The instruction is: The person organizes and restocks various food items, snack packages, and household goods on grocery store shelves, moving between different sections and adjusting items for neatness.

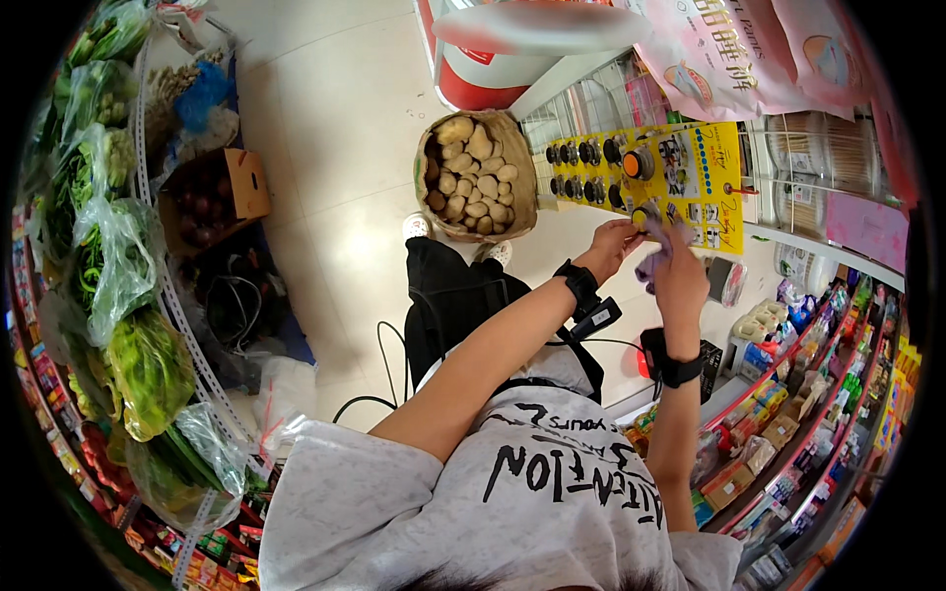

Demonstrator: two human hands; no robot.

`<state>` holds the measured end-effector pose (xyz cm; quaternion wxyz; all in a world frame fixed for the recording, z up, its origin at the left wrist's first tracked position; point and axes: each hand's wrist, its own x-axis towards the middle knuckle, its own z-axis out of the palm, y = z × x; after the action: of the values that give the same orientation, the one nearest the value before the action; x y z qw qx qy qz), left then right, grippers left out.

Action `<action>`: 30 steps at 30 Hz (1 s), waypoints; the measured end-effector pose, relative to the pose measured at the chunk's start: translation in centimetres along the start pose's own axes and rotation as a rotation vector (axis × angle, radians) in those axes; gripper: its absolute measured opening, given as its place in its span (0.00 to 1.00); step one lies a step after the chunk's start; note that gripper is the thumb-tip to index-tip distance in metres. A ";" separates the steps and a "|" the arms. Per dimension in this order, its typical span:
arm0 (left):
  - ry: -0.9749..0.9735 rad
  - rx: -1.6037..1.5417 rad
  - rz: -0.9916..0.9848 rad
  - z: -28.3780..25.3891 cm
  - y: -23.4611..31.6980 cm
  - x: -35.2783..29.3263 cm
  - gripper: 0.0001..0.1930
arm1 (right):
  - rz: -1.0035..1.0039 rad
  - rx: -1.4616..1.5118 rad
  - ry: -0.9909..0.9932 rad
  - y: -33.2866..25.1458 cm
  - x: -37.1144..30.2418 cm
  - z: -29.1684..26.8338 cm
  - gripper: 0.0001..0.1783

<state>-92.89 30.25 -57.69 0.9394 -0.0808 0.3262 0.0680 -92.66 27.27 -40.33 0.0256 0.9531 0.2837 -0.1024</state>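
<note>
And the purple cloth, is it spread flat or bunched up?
Bunched up: the purple cloth shows creases and sits crumpled in the right hand.

The left forearm (483,360) starts near 7 o'clock and slants toward between 1 and 2 o'clock, ending at a fairly straight left wrist (593,262). The left hand (613,243) lies around 2 o'clock, fingers bent and drawn close to the thumb. The right forearm (677,428) rises from between 4 and 5 o'clock, pointing almost straight to 12. At 3 o'clock is the right hand (682,286) — back partly upward, fingers curled and partly hidden — near the left but apart.
</note>
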 end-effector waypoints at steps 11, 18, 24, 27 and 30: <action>0.003 0.024 -0.043 -0.9 -0.6 0.9 0.09 | -0.091 0.157 0.090 0.1 1.2 4.7 0.27; 0.057 0.268 -0.032 0.5 1.3 -0.4 0.16 | 0.212 0.473 -0.091 9.1 -5.8 11.8 0.27; -0.008 0.421 -0.151 2.2 2.9 -1.3 0.27 | 0.170 0.747 0.226 4.1 -4.6 7.3 0.29; 0.047 0.579 -0.103 2.5 3.0 -1.1 0.21 | 0.122 0.719 0.356 3.7 -4.8 6.6 0.30; 0.025 0.710 0.051 2.7 2.8 -1.8 0.15 | 0.017 0.688 0.456 3.2 -4.6 5.4 0.30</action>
<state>-93.12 33.37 -54.79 0.9028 0.2580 0.3430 -0.0272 -95.65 21.52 -44.72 -0.3574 0.9066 0.2232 0.0228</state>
